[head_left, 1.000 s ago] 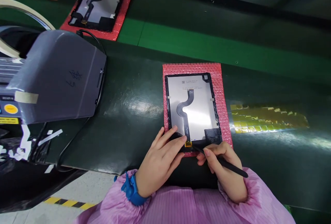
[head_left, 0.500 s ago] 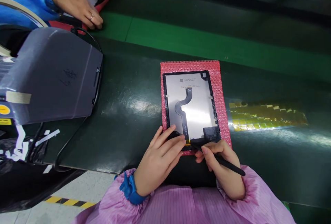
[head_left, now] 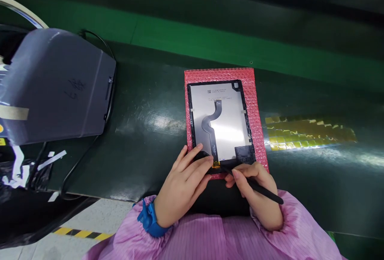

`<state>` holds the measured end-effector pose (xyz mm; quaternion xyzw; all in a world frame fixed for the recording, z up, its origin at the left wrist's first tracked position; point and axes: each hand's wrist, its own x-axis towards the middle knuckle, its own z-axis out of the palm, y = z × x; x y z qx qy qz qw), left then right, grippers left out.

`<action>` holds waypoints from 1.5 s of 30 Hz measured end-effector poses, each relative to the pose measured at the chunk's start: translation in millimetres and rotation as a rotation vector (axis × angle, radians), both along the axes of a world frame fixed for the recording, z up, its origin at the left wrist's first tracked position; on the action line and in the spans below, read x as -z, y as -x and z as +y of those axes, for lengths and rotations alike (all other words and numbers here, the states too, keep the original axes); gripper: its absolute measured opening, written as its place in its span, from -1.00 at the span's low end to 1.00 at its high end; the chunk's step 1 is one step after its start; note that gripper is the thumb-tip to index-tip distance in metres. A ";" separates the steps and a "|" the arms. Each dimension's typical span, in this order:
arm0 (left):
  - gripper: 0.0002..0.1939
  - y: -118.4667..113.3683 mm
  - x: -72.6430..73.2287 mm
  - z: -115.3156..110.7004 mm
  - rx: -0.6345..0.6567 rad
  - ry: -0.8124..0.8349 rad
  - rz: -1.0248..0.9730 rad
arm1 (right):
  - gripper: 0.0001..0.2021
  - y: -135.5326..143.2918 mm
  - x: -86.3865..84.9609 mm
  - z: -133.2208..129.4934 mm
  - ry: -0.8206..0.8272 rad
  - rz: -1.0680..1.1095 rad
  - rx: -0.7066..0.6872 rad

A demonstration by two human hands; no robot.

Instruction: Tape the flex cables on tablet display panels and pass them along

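Note:
A tablet screen panel [head_left: 228,124] lies face down on a pink bubble-wrap sheet [head_left: 258,132], its silvery back and black frame showing. A dark flex cable [head_left: 207,125] curves down that back to a small piece of amber tape [head_left: 216,165] at the lower edge. My left hand [head_left: 183,184] rests on the panel's lower left corner, fingers stretched and apart, with fingertips beside the tape. Pen-like, my right hand [head_left: 255,182] grips a slim black tool [head_left: 265,192]. The tool's tip is near the tape; whether it touches cannot be made out.
Right of the panel, rows of amber tape pieces [head_left: 309,134] lie on the dark green table [head_left: 150,160]. A grey machine [head_left: 66,88] with a black cable [head_left: 75,171] stands at the left. White strips [head_left: 52,160] lie near the table's left edge.
The view has shifted slightly, and a co-worker's arm and second panel at upper left are out of sight. My left fingertips have drawn back a little, so more amber tape shows.

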<state>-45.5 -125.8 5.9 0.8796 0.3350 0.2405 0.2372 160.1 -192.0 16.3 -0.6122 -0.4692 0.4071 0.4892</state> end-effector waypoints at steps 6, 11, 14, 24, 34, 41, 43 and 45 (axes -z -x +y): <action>-0.65 0.1 -0.3 0.3 0.000 -0.003 -0.002 | -0.81 0.0 2.0 -2.1 0.005 -0.020 0.008; -0.66 0.1 0.5 0.3 0.001 0.008 0.001 | -0.80 0.7 -0.5 -1.4 -0.006 -0.038 0.019; -0.63 0.5 0.4 0.1 0.001 0.022 -0.003 | -0.81 1.1 -2.0 0.5 -0.006 -0.073 0.020; -0.66 0.4 -0.1 0.2 0.005 0.013 0.001 | -0.82 1.7 0.7 -4.8 -0.037 0.037 0.042; -0.68 0.2 0.7 0.1 0.006 -0.003 -0.006 | -0.82 2.9 3.7 -4.3 -0.077 0.026 0.021; -0.69 0.0 -0.1 1.2 0.006 -0.008 -0.004 | -0.82 2.0 2.7 -1.1 -0.072 -0.112 -0.022; -0.68 0.0 -0.3 1.2 0.008 -0.006 -0.002 | -0.82 1.9 2.2 -1.3 -0.071 -0.128 -0.020; -0.68 0.0 -0.3 1.0 0.008 -0.003 -0.001 | -0.82 1.6 1.8 -1.9 -0.069 -0.143 -0.020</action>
